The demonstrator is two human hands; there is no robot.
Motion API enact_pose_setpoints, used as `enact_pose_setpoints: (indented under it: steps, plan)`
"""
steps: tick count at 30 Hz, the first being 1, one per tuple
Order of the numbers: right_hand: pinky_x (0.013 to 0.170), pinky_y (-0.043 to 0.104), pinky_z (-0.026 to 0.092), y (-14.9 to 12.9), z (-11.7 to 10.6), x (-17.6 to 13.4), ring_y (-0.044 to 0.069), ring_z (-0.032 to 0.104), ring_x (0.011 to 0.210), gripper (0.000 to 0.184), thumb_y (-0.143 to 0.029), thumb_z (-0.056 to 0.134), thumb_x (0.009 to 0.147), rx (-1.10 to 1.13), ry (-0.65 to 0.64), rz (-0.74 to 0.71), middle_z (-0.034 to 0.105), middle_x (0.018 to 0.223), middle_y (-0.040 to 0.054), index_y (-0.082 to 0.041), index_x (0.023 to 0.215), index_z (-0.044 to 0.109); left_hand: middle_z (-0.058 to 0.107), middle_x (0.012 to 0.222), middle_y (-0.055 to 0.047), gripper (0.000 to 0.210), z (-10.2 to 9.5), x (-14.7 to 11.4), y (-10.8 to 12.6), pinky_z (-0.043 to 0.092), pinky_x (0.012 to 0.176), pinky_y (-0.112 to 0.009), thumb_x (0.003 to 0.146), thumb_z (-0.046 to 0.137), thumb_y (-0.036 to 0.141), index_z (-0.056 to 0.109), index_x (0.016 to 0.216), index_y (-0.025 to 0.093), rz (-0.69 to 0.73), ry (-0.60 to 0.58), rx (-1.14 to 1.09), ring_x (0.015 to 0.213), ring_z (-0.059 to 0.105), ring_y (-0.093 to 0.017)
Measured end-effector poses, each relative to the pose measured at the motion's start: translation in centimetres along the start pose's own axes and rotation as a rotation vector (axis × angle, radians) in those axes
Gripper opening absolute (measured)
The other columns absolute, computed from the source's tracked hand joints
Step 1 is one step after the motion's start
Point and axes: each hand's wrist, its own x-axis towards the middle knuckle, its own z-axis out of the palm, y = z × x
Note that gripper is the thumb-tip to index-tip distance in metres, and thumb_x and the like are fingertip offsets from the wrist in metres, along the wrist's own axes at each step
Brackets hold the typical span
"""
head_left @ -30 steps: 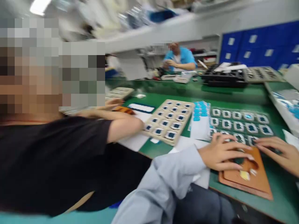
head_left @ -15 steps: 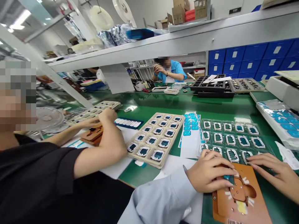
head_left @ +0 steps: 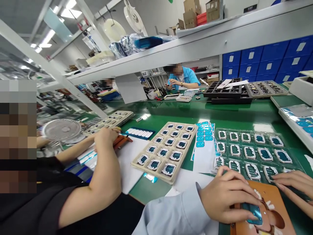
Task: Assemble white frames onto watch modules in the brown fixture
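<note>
My left hand (head_left: 228, 195) is closed around the edges of a glossy blue-teal rectangular plate (head_left: 254, 212), just above a brown cartoon-printed board (head_left: 271, 204). At the right edge, my right hand (head_left: 295, 187) has its fingertips and thumb at the side of a white frame (head_left: 270, 172). This frame sits in the front row of a clear plastic tray (head_left: 288, 145), which holds several similar white frames. The right hand's far part is cut off by the picture edge.
Left of the clear tray are blue-sticker sheets (head_left: 204, 158) and a beige tray (head_left: 174, 179) of white frames. A co-worker's arm (head_left: 105, 169) works close on my left. Black trays (head_left: 227, 94) stand at the back, below a shelf (head_left: 156, 54).
The view has shifted, so most things appear lower and further right. More of the blue plate shows under my left hand. The neighbour's arm has changed pose over the brown item there.
</note>
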Motion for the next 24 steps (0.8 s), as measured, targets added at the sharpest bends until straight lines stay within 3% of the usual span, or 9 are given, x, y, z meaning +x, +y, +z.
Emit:
enact_pose_setpoints:
  steps: [3,7,12,17,24]
  plan:
    - [0.08,0.061,0.06,0.7,0.1,0.1,0.042,0.068,0.1,0.024,-0.053,0.059,0.08,0.014,-0.071,-0.013,0.074,0.104,0.0037,-0.058,0.101,0.069,0.074,0.115,0.007,0.022,0.1,0.0,0.0,0.035,0.103,-0.033,0.091,0.067,0.044,0.07,0.103,0.025,0.026,0.089,-0.041,0.115,0.059,-0.015]
    - [0.077,0.059,0.061,0.3,0.0,0.8,0.039,0.07,0.095,0.019,-0.052,0.056,0.085,-0.013,-0.048,-0.035,0.074,0.102,0.0038,-0.053,0.096,0.071,0.075,0.113,0.002,0.021,0.0,0.0,-0.1,0.038,0.103,-0.03,0.097,0.058,0.038,0.07,0.092,0.022,0.107,0.123,-0.065,0.107,0.065,-0.011]
    - [0.073,0.047,0.062,-2.1,-1.9,2.2,0.031,0.072,0.086,0.025,-0.046,0.055,0.092,-0.055,0.007,-0.012,0.075,0.096,0.0072,-0.03,0.094,0.074,0.076,0.105,-0.007,0.019,-0.5,0.3,0.4,0.041,0.107,-0.033,0.1,0.052,0.022,0.068,0.092,0.015,0.263,0.247,-0.118,0.096,0.07,-0.012]
    - [0.065,0.034,0.055,-1.6,-3.2,2.8,0.025,0.069,0.087,0.026,-0.042,0.054,0.095,-0.162,0.002,0.051,0.075,0.097,0.0064,-0.023,0.095,0.072,0.075,0.107,-0.009,0.011,-0.6,1.1,-0.1,0.048,0.103,-0.038,0.097,0.057,0.021,0.066,0.101,0.016,0.312,0.208,-0.133,0.113,0.066,-0.019]
    - [0.075,0.037,0.051,-1.3,-3.0,2.7,0.023,0.067,0.083,0.023,-0.035,0.054,0.097,-0.174,-0.063,-0.117,0.074,0.09,0.0045,-0.021,0.09,0.071,0.073,0.117,-0.008,0.035,-1.0,0.8,0.0,0.042,0.105,-0.043,0.104,0.04,0.041,0.068,0.109,0.019,0.306,0.091,0.009,0.126,0.055,-0.024]
